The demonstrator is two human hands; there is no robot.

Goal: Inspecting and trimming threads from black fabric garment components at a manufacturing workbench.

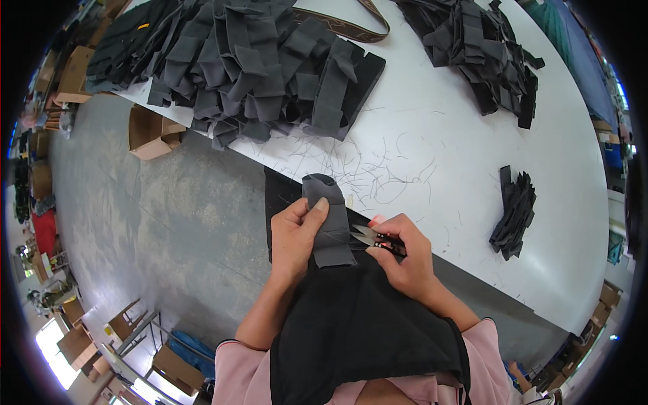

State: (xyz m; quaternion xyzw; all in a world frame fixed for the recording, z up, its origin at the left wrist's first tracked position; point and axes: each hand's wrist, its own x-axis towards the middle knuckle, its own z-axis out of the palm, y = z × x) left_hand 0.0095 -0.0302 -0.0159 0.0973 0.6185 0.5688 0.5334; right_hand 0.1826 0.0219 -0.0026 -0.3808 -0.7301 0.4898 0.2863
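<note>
My left hand (297,233) pinches a dark grey folded fabric strip (331,233), thumb on top, just off the near edge of the white table. The strip's upper end curls into a loop. In my right hand (409,255) is a pair of thread snips (372,236) with black handles. Their two pointed blades stand slightly apart and point left, close to the strip's right edge. Cut thread ends (378,169) lie scattered on the table beyond my hands.
A large heap of grey fabric strips (250,67) covers the table's far left. Another pile of strips (472,47) lies far right, with a small bundle (513,216) nearer. A brown patterned strap (344,25) lies at the back. An open cardboard box (150,133) stands on the floor.
</note>
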